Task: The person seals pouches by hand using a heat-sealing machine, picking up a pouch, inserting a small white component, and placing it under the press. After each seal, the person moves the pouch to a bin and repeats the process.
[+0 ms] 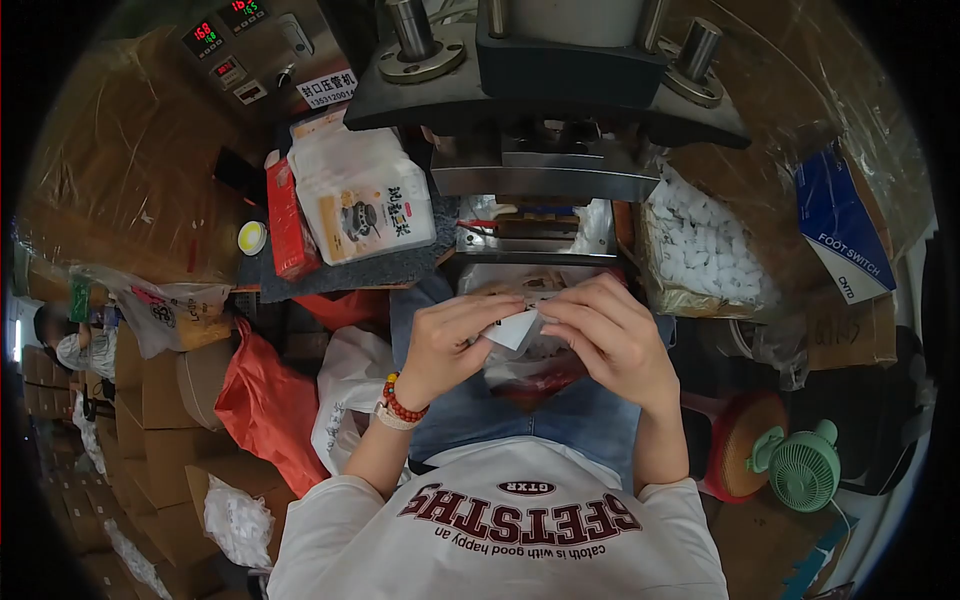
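Note:
My left hand (455, 338) and my right hand (612, 328) meet above my lap, close in front of the press. Between them is a small white pouch (511, 329), pinched by the left fingers on one side and the right fingertips on the other. Its lower corner points down toward me, and my fingers hide the rest. Left of the press lies a stack of white printed pouches (365, 210) with a pot drawing. To the right, a box of small white plastic pieces (700, 240) stands beside the press.
The press's metal head (545, 180) hangs over its lower jaw (540, 228), just beyond my hands. A red box (290, 220) and a yellow-and-white round item (252, 237) lie at left. A green fan (805, 470), a stool (745, 445) and cartons surround me.

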Motion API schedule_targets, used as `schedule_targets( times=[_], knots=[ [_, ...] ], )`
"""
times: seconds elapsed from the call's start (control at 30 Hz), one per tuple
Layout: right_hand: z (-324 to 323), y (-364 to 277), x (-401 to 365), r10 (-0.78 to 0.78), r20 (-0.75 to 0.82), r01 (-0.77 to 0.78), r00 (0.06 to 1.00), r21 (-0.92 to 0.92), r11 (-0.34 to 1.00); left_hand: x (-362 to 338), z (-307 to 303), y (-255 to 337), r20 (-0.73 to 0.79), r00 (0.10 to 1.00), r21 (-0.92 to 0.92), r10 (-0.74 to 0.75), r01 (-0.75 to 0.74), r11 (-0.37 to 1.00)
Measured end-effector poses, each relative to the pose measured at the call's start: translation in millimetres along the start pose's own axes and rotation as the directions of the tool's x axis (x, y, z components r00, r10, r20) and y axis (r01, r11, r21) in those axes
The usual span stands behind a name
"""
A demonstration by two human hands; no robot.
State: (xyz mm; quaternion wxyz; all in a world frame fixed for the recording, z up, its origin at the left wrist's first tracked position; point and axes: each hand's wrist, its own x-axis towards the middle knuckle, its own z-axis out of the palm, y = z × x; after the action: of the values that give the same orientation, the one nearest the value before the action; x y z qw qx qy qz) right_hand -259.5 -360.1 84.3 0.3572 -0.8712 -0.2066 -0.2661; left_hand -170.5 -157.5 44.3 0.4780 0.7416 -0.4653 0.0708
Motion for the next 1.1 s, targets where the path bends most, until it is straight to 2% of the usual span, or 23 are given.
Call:
schedule_targets(
  times=[0.07,0.13,0.2,0.27,0.33,0.37,0.4,0.47,0.5,0.57,0.63,0.73,0.77,0.8,0.83,0.87,0.9,0.93,0.97,1.0,1.03,1.07,1.1],
  knots=[
    [1.5,2.2,1.2,0.006,-0.012,-0.004,1.0,0.09,0.996,-4.9,8.9,-0.9,0.012,0.994,-0.094,-0.105,0.105,0.99],
    [6.0,4.8,2.0,0.213,-0.036,-0.213,0.976,0.022,0.977,-8.2,24.5,-8.3,0.033,0.978,-0.188,-0.205,0.208,0.96],
    [8.7,14.7,-2.7,0.272,-0.138,-0.272,0.952,0.018,0.962,-5.5,42.5,-21.2,0.244,0.79,-0.377,-0.562,0.611,0.696],
    [-4.6,20.3,-6.6,0.338,-0.253,-0.353,0.906,-0.012,0.936,3.7,49.2,-32.4,0.252,0.757,-0.509,-0.603,0.634,0.582],
    [-24.9,22.0,-13.2,0.455,-0.28,-0.472,0.845,0.009,0.882,19.7,48.4,-38.7,0.372,0.647,-0.73,-0.666,0.647,0.22],
    [-30.3,29.6,-15.6,0.451,-0.376,-0.499,0.809,-0.034,0.866,27.5,49.1,-40.0,0.385,0.641,-0.772,-0.664,0.618,0.149],
    [-34.1,41.3,-16.2,0.453,-0.377,-0.501,0.808,-0.034,0.865,32.2,51.2,-46.8,0.387,0.64,-0.771,-0.664,0.619,0.147],
    [-36.7,72.1,-19.0,0.334,-0.513,-0.57,0.791,-0.417,0.709,37.1,56.4,-61.0,0.372,0.638,-0.783,-0.674,0.606,0.142],
    [-33.1,92.1,-28.4,0.337,-0.514,-0.572,0.789,-0.415,0.707,41.2,55.7,-57.3,0.367,0.635,-0.793,-0.68,0.596,0.128],
    [-22.6,125.9,-44.6,0.574,-0.353,-0.673,0.739,-0.41,0.615,40.2,60.8,-59.8,0.364,0.637,-0.795,-0.68,0.593,0.13],
    [-24.9,121.9,-38.8,0.593,-0.324,-0.673,0.737,-0.422,0.607,39.1,58.6,-65.4,0.348,0.633,-0.803,-0.691,0.582,0.129],
    [-23.9,120.0,-45.5,0.596,-0.307,-0.668,0.742,-0.406,0.623,38.4,39.1,-75.0,0.389,0.642,-0.694,-0.661,0.676,0.249],
    [-24.9,122.8,-46.7,0.572,-0.32,-0.655,0.756,-0.378,0.654,36.8,23.1,-77.8,0.114,0.7,-0.45,-0.705,0.669,0.592],
    [-24.0,124.6,-47.7,0.571,-0.32,-0.655,0.756,-0.378,0.654,33.1,8.0,-80.1,-0.146,0.771,-0.08,-0.62,0.615,0.784],
    [-21.7,125.8,-49.5,0.466,-0.403,-0.608,0.788,-0.396,0.688,26.6,-3.0,-80.6,-0.146,0.77,-0.077,-0.622,0.618,0.783],
    [-19.4,126.0,-50.2,0.35,-0.478,-0.56,0.805,-0.418,0.716,17.4,-13.3,-79.3,-0.279,0.875,0.523,-0.397,0.485,0.701],
    [-17.9,123.1,-48.4,0.351,-0.477,-0.558,0.806,-0.414,0.719,6.5,-24.0,-77.5,-0.234,0.963,0.923,-0.133,0.263,0.281],
    [-17.0,116.7,-43.9,0.27,-0.532,-0.529,0.803,-0.426,0.734,-19.0,-25.1,-95.0,-0.146,0.94,0.87,-0.308,0.271,0.413],
    [-16.8,109.9,-37.8,0.183,-0.584,-0.499,0.79,-0.441,0.746,-32.3,-30.4,-95.9,-0.151,0.94,0.871,-0.305,0.273,0.409],
    [-14.3,100.3,-30.8,0.179,-0.59,-0.499,0.787,-0.44,0.747,-41.5,-35.1,-96.0,-0.086,0.959,0.795,-0.27,0.229,0.562],
    [-9.0,85.3,-25.6,0.324,-0.668,-0.467,0.67,-0.039,0.883,-48.5,-38.3,-92.4,-0.022,0.973,0.691,-0.231,0.182,0.699],
    [-5.0,69.4,-22.6,0.496,-0.66,-0.339,0.564,0.363,0.868,-54.9,-40.8,-87.4,-0.095,0.976,0.65,-0.194,0.208,0.731],
    [-4.2,54.1,-21.6,0.5,-0.655,-0.343,0.566,0.365,0.866,-55.8,-41.9,-80.5,-0.095,0.975,0.649,-0.2,0.214,0.731]
  ],
)
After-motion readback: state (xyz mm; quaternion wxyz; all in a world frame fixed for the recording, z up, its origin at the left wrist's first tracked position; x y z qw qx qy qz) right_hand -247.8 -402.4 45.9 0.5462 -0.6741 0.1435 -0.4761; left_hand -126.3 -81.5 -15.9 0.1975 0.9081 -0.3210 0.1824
